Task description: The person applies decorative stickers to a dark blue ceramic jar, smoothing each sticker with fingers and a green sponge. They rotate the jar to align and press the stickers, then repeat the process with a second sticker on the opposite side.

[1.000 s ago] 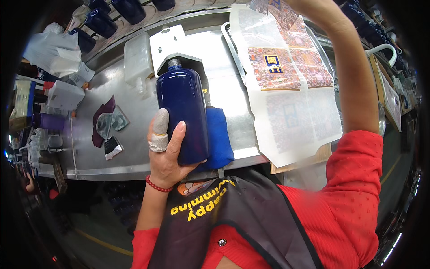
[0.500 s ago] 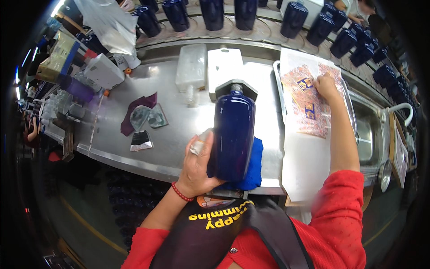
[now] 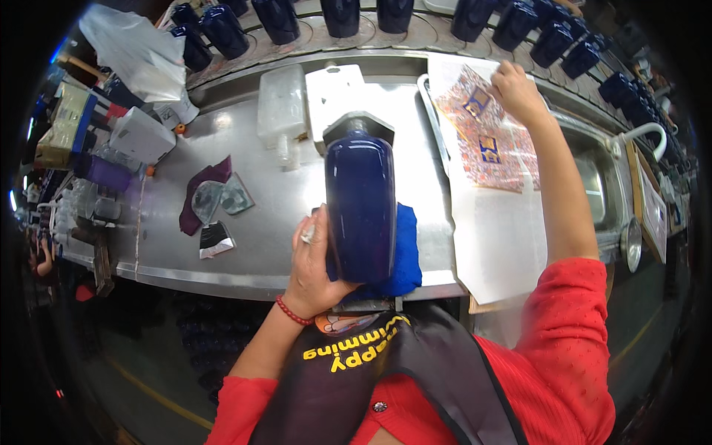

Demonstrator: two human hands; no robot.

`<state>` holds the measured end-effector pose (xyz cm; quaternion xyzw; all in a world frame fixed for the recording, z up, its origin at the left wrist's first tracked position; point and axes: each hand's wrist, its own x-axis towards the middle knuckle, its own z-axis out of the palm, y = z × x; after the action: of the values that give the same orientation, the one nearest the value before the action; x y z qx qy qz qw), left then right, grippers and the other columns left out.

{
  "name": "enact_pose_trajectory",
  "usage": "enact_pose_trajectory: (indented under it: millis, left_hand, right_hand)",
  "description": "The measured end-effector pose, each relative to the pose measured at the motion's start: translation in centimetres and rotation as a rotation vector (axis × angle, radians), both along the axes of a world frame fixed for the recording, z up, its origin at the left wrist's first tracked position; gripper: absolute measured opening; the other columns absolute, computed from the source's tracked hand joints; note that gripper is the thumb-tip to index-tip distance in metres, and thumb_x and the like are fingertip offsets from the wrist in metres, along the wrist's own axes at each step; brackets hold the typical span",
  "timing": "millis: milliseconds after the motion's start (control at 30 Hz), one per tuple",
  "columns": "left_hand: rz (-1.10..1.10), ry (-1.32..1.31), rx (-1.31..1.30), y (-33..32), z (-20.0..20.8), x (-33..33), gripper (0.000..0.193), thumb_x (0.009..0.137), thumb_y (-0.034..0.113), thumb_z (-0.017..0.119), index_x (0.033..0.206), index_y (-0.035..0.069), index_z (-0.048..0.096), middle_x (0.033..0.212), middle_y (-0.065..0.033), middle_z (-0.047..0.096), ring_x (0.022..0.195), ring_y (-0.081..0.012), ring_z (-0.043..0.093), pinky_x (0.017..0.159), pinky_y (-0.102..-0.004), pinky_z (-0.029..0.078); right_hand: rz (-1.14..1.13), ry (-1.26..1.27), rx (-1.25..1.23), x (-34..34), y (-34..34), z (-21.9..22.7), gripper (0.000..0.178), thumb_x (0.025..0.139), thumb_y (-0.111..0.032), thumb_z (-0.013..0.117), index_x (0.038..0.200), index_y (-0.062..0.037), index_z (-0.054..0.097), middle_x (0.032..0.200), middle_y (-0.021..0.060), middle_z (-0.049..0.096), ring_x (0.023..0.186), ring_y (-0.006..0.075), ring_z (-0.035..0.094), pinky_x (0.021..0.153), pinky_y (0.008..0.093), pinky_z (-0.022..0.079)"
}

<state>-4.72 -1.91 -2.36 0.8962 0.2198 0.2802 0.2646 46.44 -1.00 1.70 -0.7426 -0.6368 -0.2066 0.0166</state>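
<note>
A dark blue glossy bottle [image 3: 361, 211] lies tilted toward me, its neck end against a grey angular holder [image 3: 359, 124]. My left hand [image 3: 310, 267] is closed around its lower left side, with a white wrap on one finger. On the right, patterned reddish sheets with blue-and-gold emblems [image 3: 489, 148] lie on white paper [image 3: 486, 252]. My right hand [image 3: 517, 90] is over their far end with fingers curled together; whatever is between the fingertips is hidden. Under the bottle's near end sits a blue cloth [image 3: 406, 252].
Several blue bottles [image 3: 341, 16] stand along a curved conveyor at the back. A clear bottle [image 3: 282, 111] and a white block [image 3: 330, 93] lie beyond the holder. Purple and dark scraps [image 3: 215, 196] are at left. A sink [image 3: 589, 178] with a white tap is at right.
The whole view has shifted, so the bench appears further up and left. My right hand has moved slightly farther away over the sheets. My left hand still grips the bottle.
</note>
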Motion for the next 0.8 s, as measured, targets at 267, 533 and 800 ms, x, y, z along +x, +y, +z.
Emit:
enact_pose_trajectory:
  millis: [267, 533, 800]
  left_hand:
    - [-0.067, -0.041, 0.154, 2.9, 6.6, 1.8, 0.096, 0.087, 0.052, 0.075, 0.155, -0.003, 0.034, 0.151, -0.0296, 0.043, 0.144, -0.0469, 0.035, 0.121, -0.0513, 0.021]
    - [-0.15, -0.348, -0.251, 7.0, 11.9, 12.2, 0.108, 0.082, 0.053, 0.081, 0.154, -0.006, 0.027, 0.15, -0.032, 0.041, 0.142, -0.0409, 0.042, 0.119, -0.044, 0.033]
    - [-0.512, -0.446, -0.733, 3.8, 15.7, 5.0, 0.021, 0.097, 0.024, 0.07, 0.097, 0.003, 0.067, 0.09, -0.0013, 0.065, 0.085, -0.0084, 0.059, 0.082, -0.0241, 0.046]
  right_hand:
    - [0.27, -0.084, 0.038, -9.5, -3.2, 12.7, 0.024, 0.092, -0.027, 0.072, 0.088, -0.0039, 0.065, 0.108, 0.0074, 0.057, 0.108, 0.025, 0.058, 0.086, 0.0368, 0.054]
    - [0.618, 0.24, -0.102, -19.7, -9.2, 20.8, 0.02, 0.089, -0.012, 0.074, 0.083, -0.0009, 0.06, 0.1, 0.0134, 0.059, 0.097, 0.034, 0.059, 0.081, 0.0409, 0.049]
    - [0.75, 0.382, -0.148, -22.9, -11.9, 20.9, 0.027, 0.094, -0.023, 0.073, 0.084, -0.0055, 0.055, 0.112, 0.0136, 0.055, 0.091, 0.0249, 0.057, 0.073, 0.035, 0.047]
